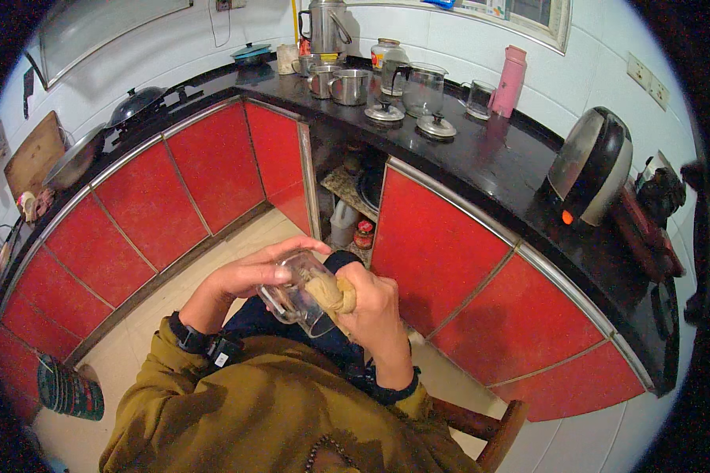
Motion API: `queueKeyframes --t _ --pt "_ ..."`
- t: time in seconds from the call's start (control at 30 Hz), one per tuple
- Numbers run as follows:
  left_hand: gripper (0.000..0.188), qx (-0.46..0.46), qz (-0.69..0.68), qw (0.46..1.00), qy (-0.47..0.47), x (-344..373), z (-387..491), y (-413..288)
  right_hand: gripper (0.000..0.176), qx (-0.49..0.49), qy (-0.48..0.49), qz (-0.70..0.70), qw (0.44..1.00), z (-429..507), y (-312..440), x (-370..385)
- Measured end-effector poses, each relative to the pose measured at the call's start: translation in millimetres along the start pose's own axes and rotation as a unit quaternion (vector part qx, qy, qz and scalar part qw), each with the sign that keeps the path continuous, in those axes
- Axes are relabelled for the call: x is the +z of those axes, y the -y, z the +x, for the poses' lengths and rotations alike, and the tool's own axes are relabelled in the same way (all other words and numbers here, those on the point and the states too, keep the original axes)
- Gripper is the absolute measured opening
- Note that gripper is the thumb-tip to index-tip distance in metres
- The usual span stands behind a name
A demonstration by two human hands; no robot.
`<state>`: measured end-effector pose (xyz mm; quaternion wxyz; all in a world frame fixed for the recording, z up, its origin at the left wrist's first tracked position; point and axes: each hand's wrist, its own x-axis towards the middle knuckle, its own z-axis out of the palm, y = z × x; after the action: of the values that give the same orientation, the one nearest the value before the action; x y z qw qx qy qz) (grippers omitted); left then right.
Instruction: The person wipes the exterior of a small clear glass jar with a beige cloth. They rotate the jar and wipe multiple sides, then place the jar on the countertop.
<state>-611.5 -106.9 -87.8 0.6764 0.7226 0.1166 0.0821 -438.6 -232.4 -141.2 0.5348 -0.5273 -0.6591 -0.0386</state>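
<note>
Above my lap, a clear glass mug (290,301) lies tilted in my left hand (251,272), which wraps around its base end with the thumb along the side. My right hand (376,301) grips a bunched tan cloth (328,292). Part of that cloth reaches into the mug's mouth. The mug's handle faces down toward my body. Some of my left fingers are hidden behind the glass.
On the black countertop (479,148) stand steel mugs (350,86), a glass pitcher (423,88), two lids (436,126), a glass cup (479,97), a pink bottle (510,80) and an electric kettle (594,165). An open cabinet (346,177) holds jars. A wooden chair (500,434) shows beside me.
</note>
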Motion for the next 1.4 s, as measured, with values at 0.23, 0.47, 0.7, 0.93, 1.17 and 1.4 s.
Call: queueKeyframes --t 0.23,0.47,0.7,0.93,1.17,1.4 --pt "0.078 -0.022 -0.058 0.995 0.076 -4 13 6 0.031 0.03 -0.005 -0.007 1.0 -11 -11 -3" --pt "0.07 -0.059 -0.109 0.987 0.104 -4 40 19 0.029 0.091 -0.016 -0.002 0.996 -18 -29 -6" --pt "0.072 -0.04 -0.079 0.989 0.122 -15 68 43 0.033 0.178 -0.01 -0.002 0.984 -23 -48 -6" --pt "0.061 -0.061 -0.075 0.983 0.159 -37 82 79 0.033 0.249 0.009 -0.009 0.969 -23 -61 5" --pt "0.058 -0.009 -0.097 0.972 0.213 -53 94 101 0.04 0.268 0.1 -0.067 0.956 -23 -62 5" --pt "0.058 -0.053 -0.154 0.955 0.247 -59 108 116 0.048 0.314 0.183 -0.115 0.925 -23 -60 1"
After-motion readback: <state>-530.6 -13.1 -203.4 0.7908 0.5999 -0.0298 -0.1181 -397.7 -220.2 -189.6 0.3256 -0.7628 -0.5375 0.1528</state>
